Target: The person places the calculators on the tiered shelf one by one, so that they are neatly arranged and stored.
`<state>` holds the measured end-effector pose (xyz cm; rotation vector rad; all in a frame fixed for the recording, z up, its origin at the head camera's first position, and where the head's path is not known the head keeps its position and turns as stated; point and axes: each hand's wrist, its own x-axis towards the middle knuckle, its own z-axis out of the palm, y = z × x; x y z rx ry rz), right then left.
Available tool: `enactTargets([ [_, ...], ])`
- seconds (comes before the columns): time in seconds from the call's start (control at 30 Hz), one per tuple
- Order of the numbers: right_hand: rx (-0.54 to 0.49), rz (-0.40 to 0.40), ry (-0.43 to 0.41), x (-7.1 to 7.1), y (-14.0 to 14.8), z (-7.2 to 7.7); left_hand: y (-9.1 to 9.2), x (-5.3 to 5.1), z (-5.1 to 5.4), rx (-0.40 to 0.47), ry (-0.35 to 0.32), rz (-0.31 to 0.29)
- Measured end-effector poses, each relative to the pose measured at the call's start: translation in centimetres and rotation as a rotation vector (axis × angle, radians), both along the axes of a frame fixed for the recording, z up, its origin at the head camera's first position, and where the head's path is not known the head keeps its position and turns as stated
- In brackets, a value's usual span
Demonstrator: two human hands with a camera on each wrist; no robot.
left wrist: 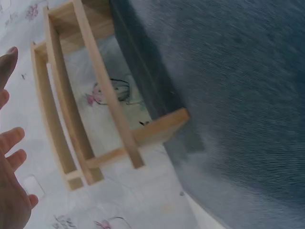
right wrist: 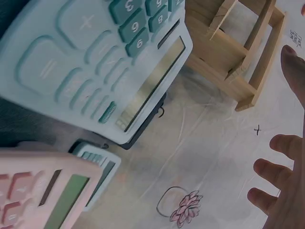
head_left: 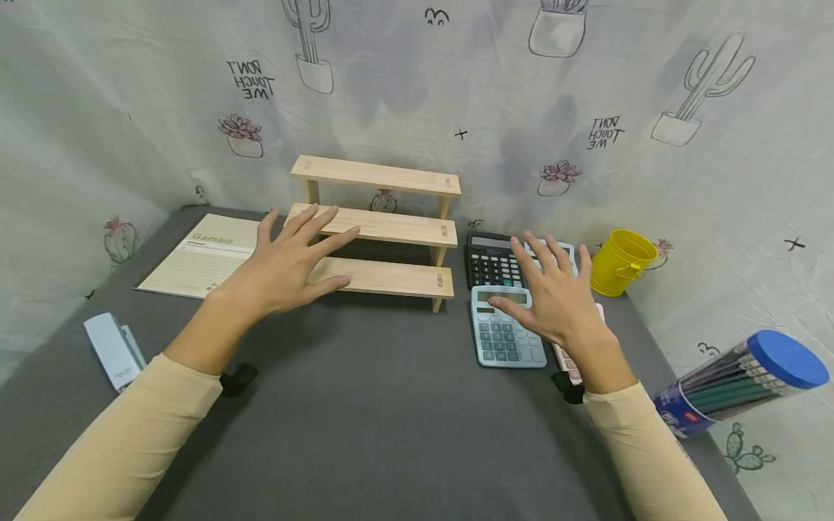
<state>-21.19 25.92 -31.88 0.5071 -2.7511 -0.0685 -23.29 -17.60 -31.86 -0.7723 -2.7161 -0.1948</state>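
My left hand, fingers spread and holding nothing, hovers before the left end of a three-tier wooden shelf. In the left wrist view the shelf stands beyond the fingers, apart from them. My right hand, also spread, is above several calculators. A light blue calculator lies nearest its thumb, with a black calculator behind. Partly hidden under the right hand is a pink calculator; another light blue calculator shows behind it in the right wrist view.
A Gambit notepad lies at the back left, with a light blue stapler-like object in front of it. At the right are a yellow bucket and a blue-lidded tub of pencils. A patterned curtain hangs behind the grey table.
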Motion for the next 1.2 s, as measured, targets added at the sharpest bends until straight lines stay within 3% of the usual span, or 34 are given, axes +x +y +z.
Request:
enactTargets([
  [0.23, -0.014, 0.014, 0.022, 0.3, 2.2, -0.9, -1.2, -0.1, -1.3, 0.04, 0.019, 0.04],
  [0.4, -0.047, -0.004, 0.004, 0.6, 3.5, -1.7, -2.2, 0.0, -1.6, 0.071, 0.016, 0.027],
  [0.9, -0.194, -0.083, -0.187, 1.2, 6.6, -4.6, -5.4, 0.9, -3.0, 0.05, -0.126, 0.103],
  [1.2, -0.22, -0.148, -0.285, 2.2, 8.6, -4.8, -5.8, 0.7, -3.6, 0.075, -0.2, 0.097],
])
